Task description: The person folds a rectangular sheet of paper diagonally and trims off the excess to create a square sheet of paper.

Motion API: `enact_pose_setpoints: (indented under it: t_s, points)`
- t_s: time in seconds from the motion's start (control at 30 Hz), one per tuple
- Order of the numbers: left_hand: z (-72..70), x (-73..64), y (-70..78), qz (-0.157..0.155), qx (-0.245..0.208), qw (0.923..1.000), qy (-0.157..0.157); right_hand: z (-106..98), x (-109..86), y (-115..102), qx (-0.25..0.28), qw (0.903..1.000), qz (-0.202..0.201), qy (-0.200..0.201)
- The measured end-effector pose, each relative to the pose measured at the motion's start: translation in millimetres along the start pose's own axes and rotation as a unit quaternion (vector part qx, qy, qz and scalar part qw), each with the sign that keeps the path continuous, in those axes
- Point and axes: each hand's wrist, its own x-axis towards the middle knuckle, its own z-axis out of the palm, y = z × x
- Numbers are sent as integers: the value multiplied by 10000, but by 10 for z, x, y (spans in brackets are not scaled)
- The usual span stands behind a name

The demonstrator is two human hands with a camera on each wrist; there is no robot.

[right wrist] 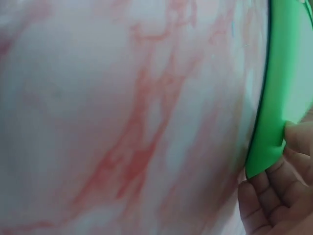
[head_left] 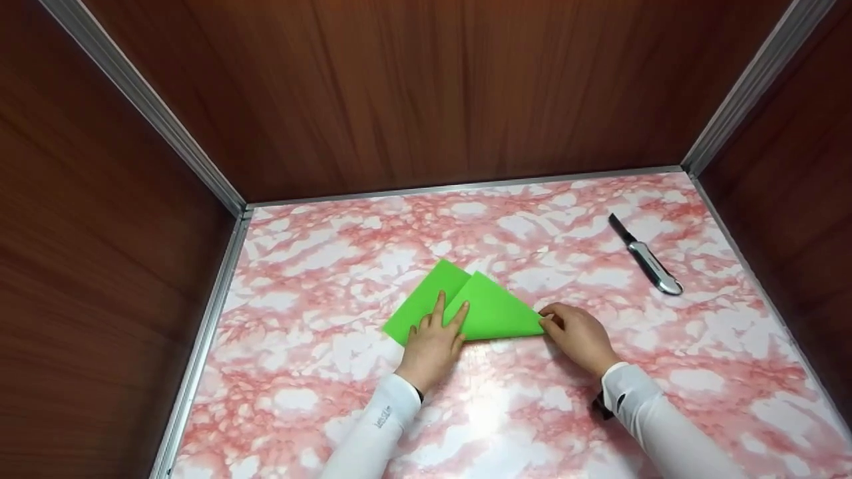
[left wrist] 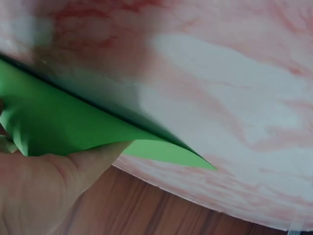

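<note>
A bright green sheet of paper [head_left: 492,309], folded over on itself, lies on the table in the head view, with two offset peaks at its top. My left hand [head_left: 430,346] rests on the left part of the paper, index and middle fingers stretched out across it. In the left wrist view, the thumb [left wrist: 93,161] lies along the curved edge of the paper [left wrist: 73,122]. At the paper's right corner, my right hand [head_left: 582,337] pinches the tip between thumb and fingers. Close up in the right wrist view, fingertips [right wrist: 296,137] hold that corner of the paper [right wrist: 274,107].
A folding utility knife [head_left: 652,266] with a dark blade extended lies on the right of the red-and-white marbled table [head_left: 319,399]. Brown wood-grain panels [head_left: 432,93] with metal edging [head_left: 200,372] enclose the left, back and right sides.
</note>
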Motion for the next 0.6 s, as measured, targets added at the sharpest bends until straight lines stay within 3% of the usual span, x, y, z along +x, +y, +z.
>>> enact_pose_setpoints:
  t_s: [0.27, 0.5, 0.6]
  points:
    - [11, -5, 20, 5, 448, 9988, -195, 0, 32, -30, -145, 9997, 4, -214]
    - [64, -1, 48, 708, 621, 9951, -293, 3, 35, -40, -141, 9995, -34, -296]
    - [82, 10, 65, 769, 574, 9943, -454, 2, 31, -32, -133, 9995, -7, -295]
